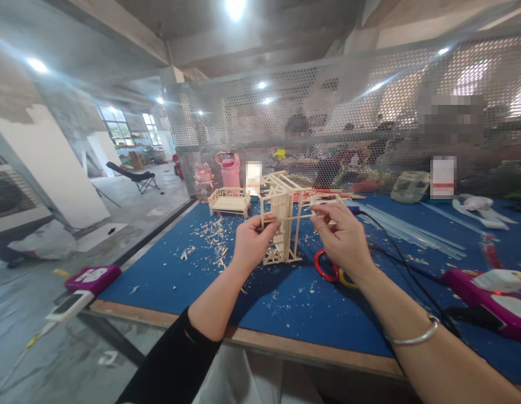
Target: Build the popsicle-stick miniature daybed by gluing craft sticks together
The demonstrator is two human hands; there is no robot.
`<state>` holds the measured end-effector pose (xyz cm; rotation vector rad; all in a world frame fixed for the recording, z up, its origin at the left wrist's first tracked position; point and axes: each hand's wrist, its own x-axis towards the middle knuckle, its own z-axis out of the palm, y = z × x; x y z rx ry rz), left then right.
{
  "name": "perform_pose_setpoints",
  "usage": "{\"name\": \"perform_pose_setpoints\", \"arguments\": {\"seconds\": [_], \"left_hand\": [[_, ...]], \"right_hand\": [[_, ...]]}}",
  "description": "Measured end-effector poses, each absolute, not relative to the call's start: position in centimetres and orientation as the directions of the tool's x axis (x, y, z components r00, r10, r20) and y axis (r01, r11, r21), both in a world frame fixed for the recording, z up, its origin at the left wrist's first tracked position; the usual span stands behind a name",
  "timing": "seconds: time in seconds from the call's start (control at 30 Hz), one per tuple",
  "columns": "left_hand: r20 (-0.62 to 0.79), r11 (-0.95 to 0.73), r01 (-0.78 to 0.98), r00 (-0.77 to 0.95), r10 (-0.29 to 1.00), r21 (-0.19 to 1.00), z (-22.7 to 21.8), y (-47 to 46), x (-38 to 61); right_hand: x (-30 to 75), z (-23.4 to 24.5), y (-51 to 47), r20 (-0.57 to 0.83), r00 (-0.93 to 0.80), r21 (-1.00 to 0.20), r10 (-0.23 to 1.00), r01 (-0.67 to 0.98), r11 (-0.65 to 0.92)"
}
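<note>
**Stick frame gripped on a blue worktop**

Blue worktop point(285, 314) with scattered shavings point(212, 238). One stick frame point(281, 224) stands on it, and one miniature bench point(229, 202) sits behind-left of the frame. Left hand point(254, 244) fingers pinch a frame upright. Right hand point(342, 238) fingers pinch one thin stick point(300, 216) across the frame. Risk, as judged: squeezing too hard could snap its slender joints

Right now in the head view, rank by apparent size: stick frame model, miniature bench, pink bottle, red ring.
1. stick frame model
2. miniature bench and pink bottle: look alike; the bottle stands farther back
3. red ring, partly behind the right hand
</note>
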<state>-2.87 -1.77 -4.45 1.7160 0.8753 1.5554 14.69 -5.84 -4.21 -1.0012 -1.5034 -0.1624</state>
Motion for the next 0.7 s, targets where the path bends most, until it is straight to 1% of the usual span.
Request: {"name": "perform_pose_setpoints", "arguments": {"seconds": [0.1,0.27,0.37,0.5,0.7], "left_hand": [[0.561,-0.564,0.051,0.069,0.825,0.824,-4.5,-1.7,-2.9],[0.559,-0.562,0.032,0.074,0.826,0.826,-4.2,-2.0,-2.9],[0.543,-0.546,0.03,0.067,0.837,0.837,-4.1,-2.1,-2.9],[0.548,-0.551,0.034,0.065,0.834,0.834,-4.1,-2.2,-2.9],[0.57,-0.574,0.057,0.071,0.819,0.817,-4.1,-2.1,-2.9]], "right_hand": [[15.0,-4.1,-6.0,0.867,0.185,-0.459,0.462,0.657,0.599],[15.7,-4.0,-6.0,0.857,0.401,-0.515,0.324,0.675,0.529],[15.8,-3.9,-6.0,0.866,0.423,-0.499,0.265,0.705,0.505],[15.7,-4.0,-5.8,0.872,0.404,-0.489,0.278,0.675,0.553],[15.9,-4.2,-5.4,0.853,0.416,-0.516,0.315,0.588,0.623]]}}
